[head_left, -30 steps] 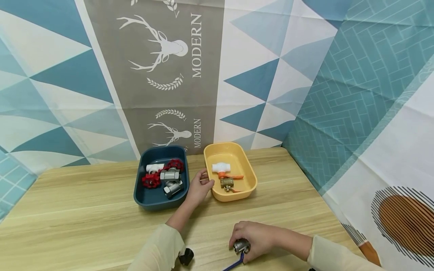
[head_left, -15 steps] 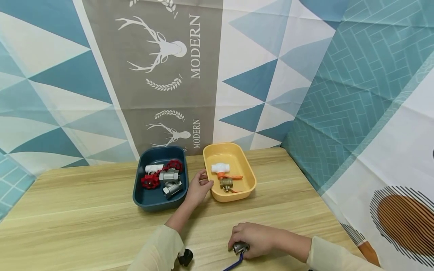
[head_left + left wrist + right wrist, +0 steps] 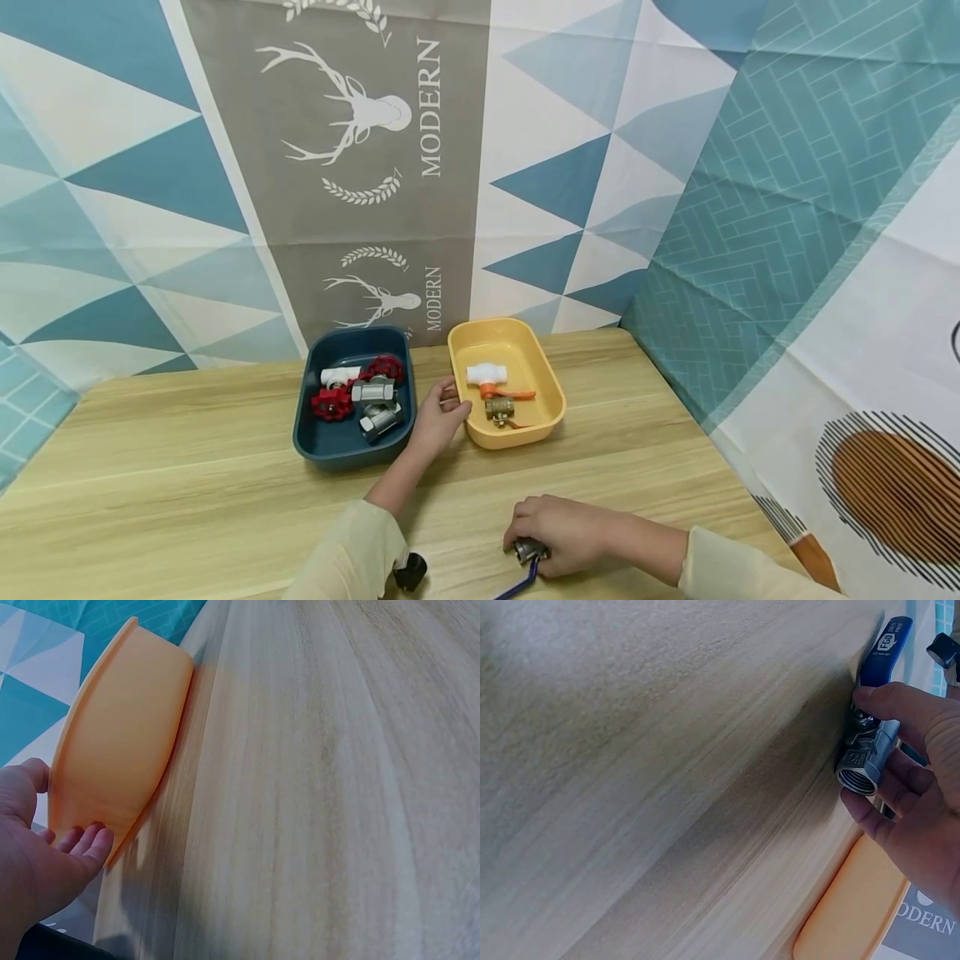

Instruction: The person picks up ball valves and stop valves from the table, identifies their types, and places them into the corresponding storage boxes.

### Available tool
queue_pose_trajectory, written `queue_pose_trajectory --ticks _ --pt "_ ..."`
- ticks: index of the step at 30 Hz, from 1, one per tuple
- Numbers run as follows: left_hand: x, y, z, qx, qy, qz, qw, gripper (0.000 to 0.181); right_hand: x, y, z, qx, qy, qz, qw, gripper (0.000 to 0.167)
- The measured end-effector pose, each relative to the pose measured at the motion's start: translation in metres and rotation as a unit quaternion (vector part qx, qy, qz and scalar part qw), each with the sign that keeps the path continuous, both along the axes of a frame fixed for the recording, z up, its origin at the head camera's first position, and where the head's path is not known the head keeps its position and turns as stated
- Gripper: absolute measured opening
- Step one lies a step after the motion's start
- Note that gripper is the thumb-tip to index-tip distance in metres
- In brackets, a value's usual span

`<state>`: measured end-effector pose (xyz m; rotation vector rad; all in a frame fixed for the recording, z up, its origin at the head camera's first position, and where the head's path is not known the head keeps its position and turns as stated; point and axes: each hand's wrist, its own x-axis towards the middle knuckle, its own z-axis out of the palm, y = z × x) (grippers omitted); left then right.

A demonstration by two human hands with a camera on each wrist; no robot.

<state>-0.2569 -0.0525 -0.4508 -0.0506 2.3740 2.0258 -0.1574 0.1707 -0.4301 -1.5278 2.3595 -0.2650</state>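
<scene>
My left hand [image 3: 437,418] grips the near-left rim of the yellow tray [image 3: 551,414], the thumb at the rim and the fingers against the outer wall [image 3: 120,735]. Inside that tray lie a white ball valve [image 3: 486,374] with an orange lever and a brass ball valve [image 3: 498,407]. At the front of the table, my right hand [image 3: 562,529] holds a steel ball valve [image 3: 866,754] with a blue lever handle [image 3: 887,651]. Its threaded opening shows in the right wrist view, between thumb and fingers.
Left of the yellow tray stands a dark blue tray [image 3: 318,446]. It contains red-wheeled valves [image 3: 332,402], metal fittings [image 3: 381,421] and a white fitting [image 3: 341,376]. Patterned cloth [image 3: 547,100] hangs behind the wooden table [image 3: 187,483].
Both hands keep their holds and stay nearly in place. The whole head view shifts very slightly.
</scene>
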Motion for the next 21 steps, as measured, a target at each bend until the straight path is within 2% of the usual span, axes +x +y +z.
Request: queue_pose_trajectory --ticks 6,13,21 --pt "0.0 -0.0001 0.0001 -0.001 -0.002 -0.003 1.0 0.054 0.0009 -0.0006 -0.0003 0.0 0.005 -0.004 1.0 0.04" --pt "-0.0003 -0.0006 -0.0004 0.0 -0.005 0.001 1.0 0.055 0.0 -0.0015 0.0003 -0.013 -0.017 -0.018 0.9996 0.038" --pt "0.0007 0.0 0.0002 0.0 0.0 0.003 1.0 0.055 -0.0047 -0.0036 0.0061 -0.027 -0.007 -0.027 0.9992 0.039"
